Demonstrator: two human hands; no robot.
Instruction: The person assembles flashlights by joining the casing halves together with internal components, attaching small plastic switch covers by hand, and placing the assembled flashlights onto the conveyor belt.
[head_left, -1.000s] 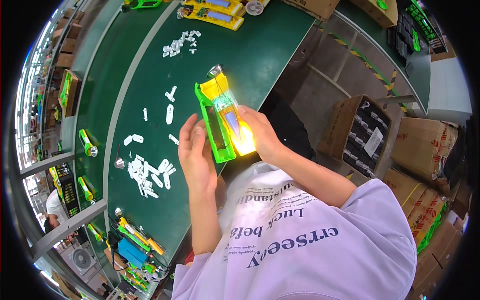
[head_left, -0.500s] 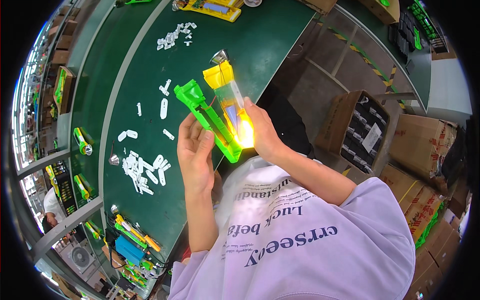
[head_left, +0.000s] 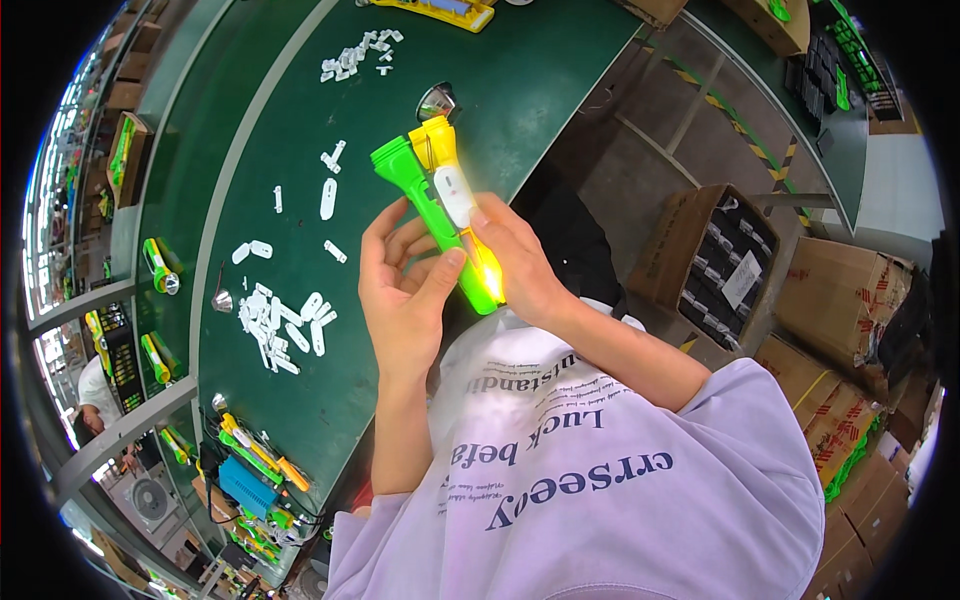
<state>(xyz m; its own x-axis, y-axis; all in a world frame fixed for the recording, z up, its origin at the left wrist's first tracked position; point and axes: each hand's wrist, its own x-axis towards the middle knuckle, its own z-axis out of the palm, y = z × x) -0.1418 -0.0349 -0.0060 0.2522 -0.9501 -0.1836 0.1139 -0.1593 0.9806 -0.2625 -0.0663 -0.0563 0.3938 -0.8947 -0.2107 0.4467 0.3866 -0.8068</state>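
My left hand (head_left: 408, 295) grips the green half (head_left: 425, 198) of a flashlight casing. In my right hand (head_left: 518, 262) is the yellow half (head_left: 433, 146), set side by side against the green one. A long white switch plate (head_left: 455, 196) lies along the yellow half, near my right fingertips. Bright yellow light glows at the lower end of the casing, between my hands. At the wide upper end a shiny reflector (head_left: 437, 103) sticks out beyond the yellow half. My fingers hide part of the casing's inside.
Loose white plastic parts (head_left: 275, 325) lie in piles on the green table (head_left: 290, 120). A small reflector (head_left: 222, 299) rests left of them. Assembled flashlights, tools and a blue box (head_left: 248, 487) crowd the near left. On the right, an open carton (head_left: 690, 260) holds black parts.
The green and yellow halves have come together from a spread position, and the casing has turned slightly. The white plate now shows more fully.
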